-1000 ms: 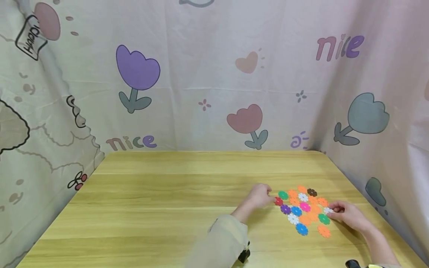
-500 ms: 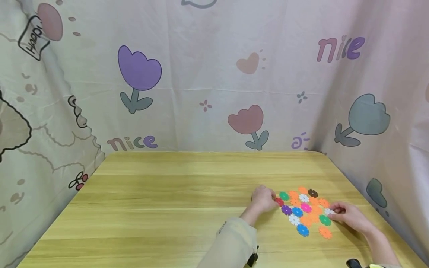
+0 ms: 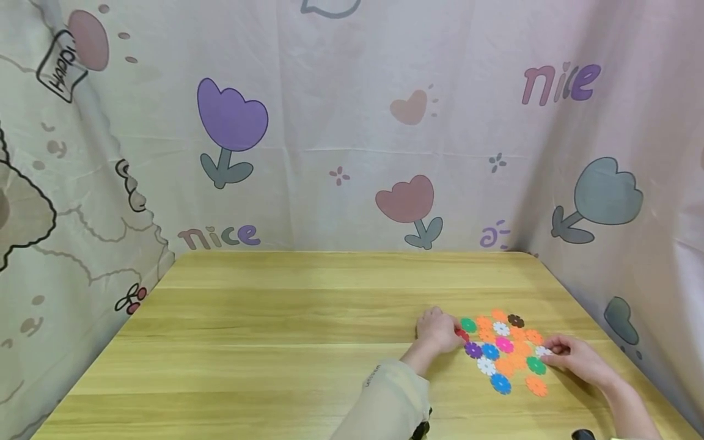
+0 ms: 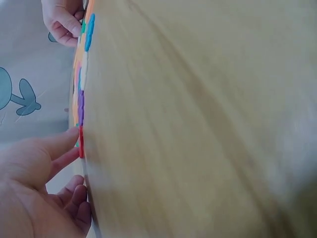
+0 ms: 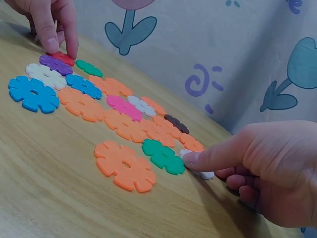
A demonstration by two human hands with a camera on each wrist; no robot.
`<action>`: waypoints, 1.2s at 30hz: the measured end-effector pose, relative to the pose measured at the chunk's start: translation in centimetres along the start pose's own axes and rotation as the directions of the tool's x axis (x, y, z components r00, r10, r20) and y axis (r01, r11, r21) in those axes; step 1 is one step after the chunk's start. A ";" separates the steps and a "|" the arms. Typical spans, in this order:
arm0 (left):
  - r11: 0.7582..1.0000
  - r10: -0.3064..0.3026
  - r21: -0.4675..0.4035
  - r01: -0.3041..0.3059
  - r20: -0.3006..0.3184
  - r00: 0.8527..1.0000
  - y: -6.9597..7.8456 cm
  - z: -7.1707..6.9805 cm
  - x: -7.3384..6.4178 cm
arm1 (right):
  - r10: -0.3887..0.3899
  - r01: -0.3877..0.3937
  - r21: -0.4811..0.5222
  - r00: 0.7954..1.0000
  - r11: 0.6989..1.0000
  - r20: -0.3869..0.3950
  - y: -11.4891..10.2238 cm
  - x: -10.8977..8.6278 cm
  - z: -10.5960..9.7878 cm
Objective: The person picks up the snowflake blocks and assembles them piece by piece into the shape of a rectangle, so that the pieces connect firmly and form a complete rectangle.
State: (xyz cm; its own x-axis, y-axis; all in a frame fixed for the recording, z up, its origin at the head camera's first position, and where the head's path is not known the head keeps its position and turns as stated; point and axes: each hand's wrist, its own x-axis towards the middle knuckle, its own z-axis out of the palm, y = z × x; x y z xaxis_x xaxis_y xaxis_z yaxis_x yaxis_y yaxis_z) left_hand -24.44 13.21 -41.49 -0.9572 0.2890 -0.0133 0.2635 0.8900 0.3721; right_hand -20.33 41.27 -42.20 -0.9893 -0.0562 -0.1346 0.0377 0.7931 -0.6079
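Flat plastic snowflake discs lie joined in a colourful sheet at the table's right. At its left end is a red disc (image 5: 63, 58), pinched by the thumb and a finger of my left hand (image 3: 438, 330). The left wrist view shows those fingertips at the red disc's edge, beside a purple disc (image 4: 81, 106). At the right end, my right hand (image 3: 574, 359) pinches a white disc (image 5: 204, 174), thumb on top; the finger beneath is hidden. A green disc (image 5: 163, 155) sits close to that thumb. Orange discs (image 3: 519, 354) fill much of the middle, with a pink disc (image 3: 504, 344) among them.
The wooden table (image 3: 247, 342) reaches left and back to a printed cloth (image 3: 330, 122). At the sheet's near side are a blue disc (image 3: 501, 384) and an orange disc (image 5: 125, 166), the latter apart from the others. A brown disc (image 3: 516, 321) marks the far side.
My left hand has shifted slightly right, and its fingers now cover more of the red disc. The right hand keeps its hold on the white disc. The head view has drifted a little.
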 end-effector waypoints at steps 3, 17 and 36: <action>1.000 -0.006 0.001 0.006 -0.010 1.000 0.2 0.3 0.1 | 0.002 -0.002 0.000 1.000 1.000 -0.004 -0.1 -0.1 0.0; 0.990 0.031 -0.137 -0.026 0.035 0.999 -0.9 -0.6 0.2 | -0.033 0.033 0.025 0.999 0.999 0.001 -0.2 -0.3 0.2; 0.841 -0.027 -0.541 0.009 -0.024 0.999 -4.0 -1.7 0.2 | -0.023 0.029 0.143 0.999 0.989 -0.044 -2.1 0.5 0.8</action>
State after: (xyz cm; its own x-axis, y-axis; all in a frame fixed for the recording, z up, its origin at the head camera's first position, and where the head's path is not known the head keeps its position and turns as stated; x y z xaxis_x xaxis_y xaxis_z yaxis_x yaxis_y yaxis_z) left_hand -25.91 9.08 -41.39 -0.9665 0.2565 -0.0009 0.1481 0.5608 0.8146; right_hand -20.76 39.13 -41.61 -0.9952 -0.0479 -0.0858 0.0284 0.6965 -0.7170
